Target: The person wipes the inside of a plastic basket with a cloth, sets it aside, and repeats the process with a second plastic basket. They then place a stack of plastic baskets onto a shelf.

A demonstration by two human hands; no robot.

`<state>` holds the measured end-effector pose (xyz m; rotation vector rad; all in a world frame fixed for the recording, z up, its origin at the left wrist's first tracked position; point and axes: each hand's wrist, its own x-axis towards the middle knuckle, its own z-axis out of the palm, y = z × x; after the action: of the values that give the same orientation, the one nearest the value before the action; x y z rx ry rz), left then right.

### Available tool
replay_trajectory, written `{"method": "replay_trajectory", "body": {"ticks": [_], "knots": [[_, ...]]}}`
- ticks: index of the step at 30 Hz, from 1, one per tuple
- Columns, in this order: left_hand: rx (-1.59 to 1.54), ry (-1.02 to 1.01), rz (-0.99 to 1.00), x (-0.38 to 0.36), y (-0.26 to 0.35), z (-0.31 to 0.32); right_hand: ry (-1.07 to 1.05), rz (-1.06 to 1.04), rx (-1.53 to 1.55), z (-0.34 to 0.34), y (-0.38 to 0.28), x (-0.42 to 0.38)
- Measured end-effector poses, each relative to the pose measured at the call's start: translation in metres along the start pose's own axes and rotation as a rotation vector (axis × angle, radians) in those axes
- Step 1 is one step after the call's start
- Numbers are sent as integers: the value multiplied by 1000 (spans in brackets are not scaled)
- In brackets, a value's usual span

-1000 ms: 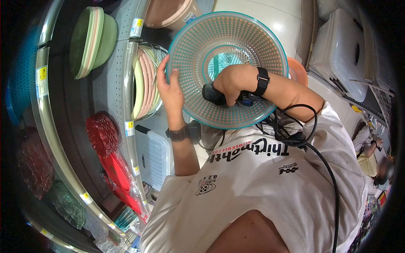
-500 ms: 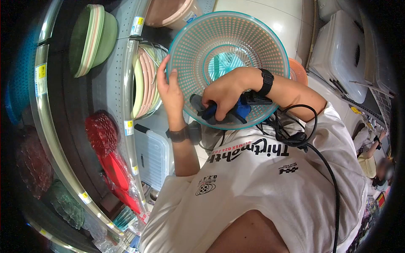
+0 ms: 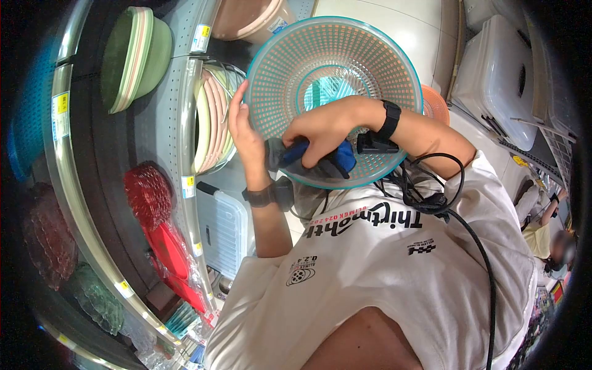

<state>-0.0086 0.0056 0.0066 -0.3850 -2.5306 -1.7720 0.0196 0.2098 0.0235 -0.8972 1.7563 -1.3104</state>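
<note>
A round teal-rimmed plastic colander basket (image 3: 336,68) is held up in front of me, its perforated inside facing the camera. My left hand (image 3: 245,132) grips its left rim, thumb over the edge. My right hand (image 3: 324,132) is inside the lower part of the basket, closed around a blue and black handheld scanner (image 3: 311,157) that points left toward my left hand. A black cable (image 3: 456,216) runs from the scanner down across my white shirt. Both wrists wear black bands.
Store shelves (image 3: 185,154) with yellow price tags curve along the left, carrying green bowls (image 3: 132,58), pink and green basins (image 3: 213,120) and red plates (image 3: 151,197). Clear lidded bins (image 3: 502,74) stand at right, an orange basket (image 3: 436,105) behind. Another person (image 3: 552,237) sits at far right.
My right hand has slid the scanner from the basket's centre down and left toward the lower rim and my left hand. The basket and my left hand have stayed put.
</note>
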Motion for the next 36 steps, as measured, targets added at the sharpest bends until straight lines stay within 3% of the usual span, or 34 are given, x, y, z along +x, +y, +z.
{"method": "replay_trajectory", "body": {"ticks": [8, 11, 12, 14, 16, 18, 20, 22, 28, 36], "knots": [[-180, 20, -10, -2, -10, -1, 398, 57, 42, -3, 10, 6], [-173, 23, -12, -3, -7, -1, 823, -22, 90, -2, 24, 16], [-143, 15, 2, -3, -4, -2, 822, -22, 88, -3, 27, 17], [-115, 12, 16, -5, 4, 0, 1052, -76, 355, -5, 27, 19], [-122, 40, -59, -7, 10, 5, 1129, -168, 273, -7, 29, 16], [-231, 39, -137, -7, 7, 4, 1387, -291, -236, -12, 26, 11], [-197, 36, -123, -6, 7, 6, 1337, -270, -237, -16, 26, 7], [-183, 33, -111, -5, 0, 4, 1289, -207, -457, -18, 35, 10], [-189, 18, -74, -3, 2, 4, 1213, -98, -557, -14, 35, 9], [-197, 11, -63, -6, 0, 5, 1237, -96, -685, -22, 29, -1]]}}
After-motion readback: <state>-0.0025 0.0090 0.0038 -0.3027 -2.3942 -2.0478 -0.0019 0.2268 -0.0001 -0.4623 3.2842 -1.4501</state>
